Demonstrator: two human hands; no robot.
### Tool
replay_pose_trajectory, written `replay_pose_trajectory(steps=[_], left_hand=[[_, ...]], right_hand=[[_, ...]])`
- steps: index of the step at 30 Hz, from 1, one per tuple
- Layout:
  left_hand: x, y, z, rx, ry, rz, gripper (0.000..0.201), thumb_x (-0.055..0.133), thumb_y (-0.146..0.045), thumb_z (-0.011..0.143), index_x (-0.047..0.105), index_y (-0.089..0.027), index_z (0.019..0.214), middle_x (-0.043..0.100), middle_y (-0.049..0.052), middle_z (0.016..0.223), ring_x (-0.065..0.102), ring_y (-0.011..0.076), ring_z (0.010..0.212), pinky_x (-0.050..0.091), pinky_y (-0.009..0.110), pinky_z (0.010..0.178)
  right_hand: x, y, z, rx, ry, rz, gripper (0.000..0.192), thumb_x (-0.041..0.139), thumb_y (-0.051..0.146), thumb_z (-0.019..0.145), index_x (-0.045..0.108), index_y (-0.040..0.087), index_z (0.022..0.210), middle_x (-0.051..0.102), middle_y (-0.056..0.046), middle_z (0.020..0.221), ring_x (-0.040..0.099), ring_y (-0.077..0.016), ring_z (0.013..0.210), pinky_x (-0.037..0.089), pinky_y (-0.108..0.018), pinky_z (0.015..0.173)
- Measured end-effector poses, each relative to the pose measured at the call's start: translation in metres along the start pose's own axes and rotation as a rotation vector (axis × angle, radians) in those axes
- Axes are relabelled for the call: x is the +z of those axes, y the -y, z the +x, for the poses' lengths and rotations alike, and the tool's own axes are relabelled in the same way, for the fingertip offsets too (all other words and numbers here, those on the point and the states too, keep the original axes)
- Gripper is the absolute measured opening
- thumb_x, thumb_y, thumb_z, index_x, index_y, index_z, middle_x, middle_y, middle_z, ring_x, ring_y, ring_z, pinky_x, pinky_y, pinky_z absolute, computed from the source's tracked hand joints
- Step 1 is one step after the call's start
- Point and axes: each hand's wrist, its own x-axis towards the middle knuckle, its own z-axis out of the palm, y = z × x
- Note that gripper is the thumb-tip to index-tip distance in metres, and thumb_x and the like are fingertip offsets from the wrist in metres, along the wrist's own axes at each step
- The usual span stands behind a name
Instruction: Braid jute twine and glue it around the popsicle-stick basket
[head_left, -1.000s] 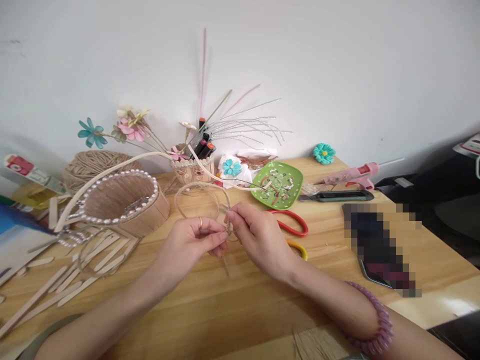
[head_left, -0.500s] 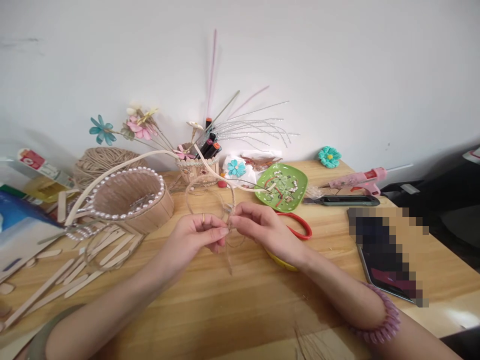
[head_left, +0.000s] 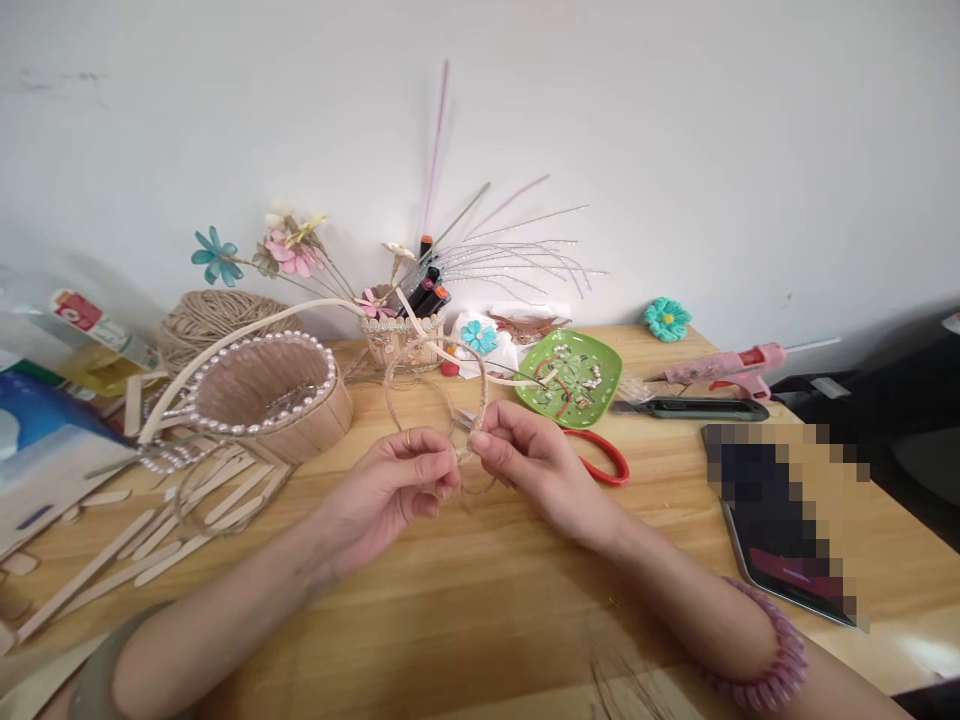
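A loop of braided twine (head_left: 482,378) stands up between my hands in the middle of the view. My left hand (head_left: 409,478) pinches its lower left part between thumb and fingers. On the other side, my right hand (head_left: 525,455) grips the braid's lower right part. A short stretch of braid shows between the two sets of fingertips. Scissors with a red handle (head_left: 609,462) lie behind my right hand, partly hidden by it. Loose thin twine hangs near my fingers.
A pearl-rimmed wooden basket (head_left: 322,410), a twine ball (head_left: 217,325) and craft sticks (head_left: 112,572) lie left. Behind stands a pen holder (head_left: 394,345). To the right are a green dish (head_left: 606,365), a utility knife (head_left: 697,408), a pink glue gun (head_left: 739,368) and a phone (head_left: 780,560).
My fingertips have moved slightly apart along the braid, showing more of it between them. The twine end that hung below my hands no longer shows there. The view has shifted slightly.
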Motion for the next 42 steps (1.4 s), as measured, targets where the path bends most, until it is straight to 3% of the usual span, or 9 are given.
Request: replay_pose_trajectory(steps=[5,11,13,18,23,25,29,31,42], left_hand=[[0.001,-0.004,-0.001,0.186,0.101,0.221,0.013,0.076,-0.021,0.057,0.063,-0.019,0.055,0.057,-0.004,0.055,0.05,0.0081,0.053,0.042,0.018,0.048],[0.003,-0.008,-0.009,1.032,-0.084,1.022,0.015,0.063,-0.008,0.071,0.07,-0.022,0.069,0.064,0.001,0.066,0.057,0.0127,0.062,0.044,0.026,0.06],[0.003,-0.007,-0.012,1.193,-0.155,1.198,0.018,0.059,-0.007,0.073,0.069,-0.022,0.072,0.064,0.002,0.067,0.055,0.0129,0.061,0.044,0.026,0.059],[-0.003,-0.003,-0.01,1.309,-0.237,1.493,0.021,0.054,-0.007,0.076,0.069,-0.022,0.074,0.068,0.005,0.07,0.057,0.0152,0.064,0.045,0.026,0.061],[-0.008,-0.001,-0.006,1.472,-0.13,1.565,0.013,0.059,-0.009,0.072,0.067,-0.017,0.076,0.07,0.009,0.075,0.06,0.0175,0.068,0.049,0.027,0.064],[-0.005,-0.003,-0.006,1.409,-0.158,1.387,0.009,0.057,-0.011,0.072,0.063,-0.017,0.068,0.068,0.006,0.069,0.06,0.0155,0.063,0.049,0.026,0.06],[0.002,-0.01,-0.006,0.771,-0.21,1.025,0.01,0.055,-0.025,0.078,0.06,-0.018,0.072,0.059,-0.003,0.053,0.055,0.0116,0.049,0.044,0.022,0.048],[0.004,-0.012,-0.004,0.58,-0.164,0.941,0.018,0.055,-0.03,0.078,0.059,-0.018,0.066,0.052,-0.006,0.047,0.05,0.0102,0.046,0.039,0.02,0.045],[0.001,0.003,-0.005,0.686,-0.322,0.608,0.025,0.056,-0.024,0.075,0.054,-0.019,0.05,0.054,-0.004,0.05,0.051,0.0111,0.053,0.041,0.023,0.054]], right_hand=[[0.005,0.006,-0.002,0.037,0.024,0.149,0.031,0.06,0.044,0.077,0.046,0.017,0.069,0.038,0.008,0.052,0.03,-0.0056,0.046,0.021,-0.02,0.044],[0.008,0.003,0.001,0.076,-0.078,0.226,0.032,0.063,0.043,0.074,0.05,0.015,0.066,0.044,0.008,0.049,0.036,-0.0049,0.044,0.028,-0.019,0.043],[0.009,0.001,0.002,0.099,-0.076,0.26,0.028,0.065,0.041,0.074,0.054,0.015,0.072,0.051,0.005,0.054,0.043,-0.0062,0.047,0.035,-0.02,0.047],[0.01,-0.001,0.002,0.144,-0.014,0.244,0.028,0.069,0.04,0.069,0.063,0.013,0.074,0.055,0.003,0.061,0.046,-0.0069,0.052,0.04,-0.021,0.054],[0.008,-0.001,0.0,0.075,-0.065,0.003,0.023,0.061,0.035,0.077,0.063,0.014,0.068,0.052,0.003,0.057,0.045,-0.008,0.053,0.038,-0.02,0.053],[0.008,0.0,-0.001,0.05,-0.073,-0.142,0.022,0.057,0.031,0.08,0.063,0.014,0.069,0.053,0.003,0.057,0.046,-0.0084,0.053,0.037,-0.02,0.052],[0.011,0.0,-0.002,-0.003,-0.046,-0.326,0.02,0.053,0.024,0.083,0.065,0.014,0.07,0.055,0.002,0.059,0.046,-0.0087,0.054,0.036,-0.02,0.051],[0.013,-0.001,-0.002,-0.009,-0.011,-0.33,0.019,0.053,0.023,0.082,0.066,0.015,0.072,0.055,0.002,0.06,0.046,-0.0086,0.054,0.036,-0.02,0.051],[0.02,-0.006,-0.002,0.115,0.033,0.05,0.02,0.057,0.032,0.078,0.057,0.014,0.069,0.053,0.001,0.06,0.047,-0.0089,0.054,0.039,-0.022,0.053]])
